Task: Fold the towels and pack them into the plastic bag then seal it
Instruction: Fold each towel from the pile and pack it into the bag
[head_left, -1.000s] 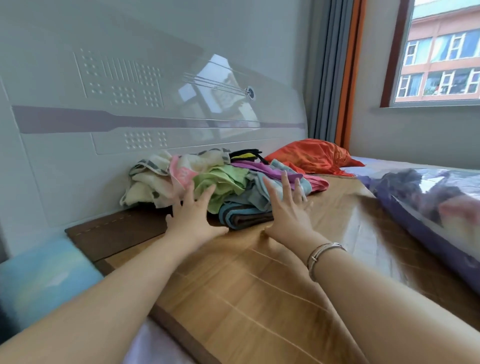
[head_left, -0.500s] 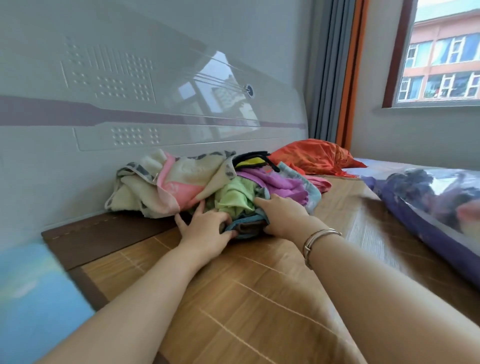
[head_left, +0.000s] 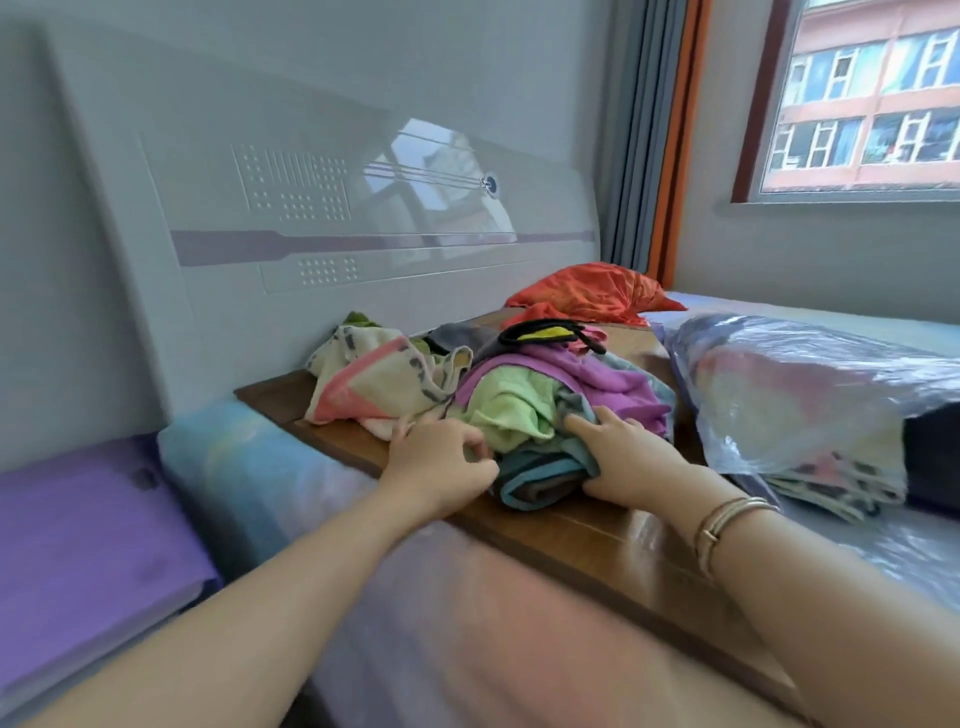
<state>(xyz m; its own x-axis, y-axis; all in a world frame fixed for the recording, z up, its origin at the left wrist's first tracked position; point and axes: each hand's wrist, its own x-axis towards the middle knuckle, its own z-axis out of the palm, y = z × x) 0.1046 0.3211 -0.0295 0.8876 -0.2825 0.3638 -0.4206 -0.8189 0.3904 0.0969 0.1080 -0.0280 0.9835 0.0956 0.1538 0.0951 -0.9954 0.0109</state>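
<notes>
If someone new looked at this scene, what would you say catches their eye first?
The heap of bright towels against the headboard, with the left hand and right hand on its near edge. On the right lies a shiny plastic bag, already holding cloth; an orange cloth sits behind.

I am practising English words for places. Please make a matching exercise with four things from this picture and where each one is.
Things:
1. green towel
2. orange cloth
3. plastic bag
4. bracelet

Places:
A. on the right wrist
B. at the far end, near the curtain
C. in the pile, between the two hands
D. to the right of the pile, already holding fabric

Pairs: 1-C, 2-B, 3-D, 4-A
</notes>
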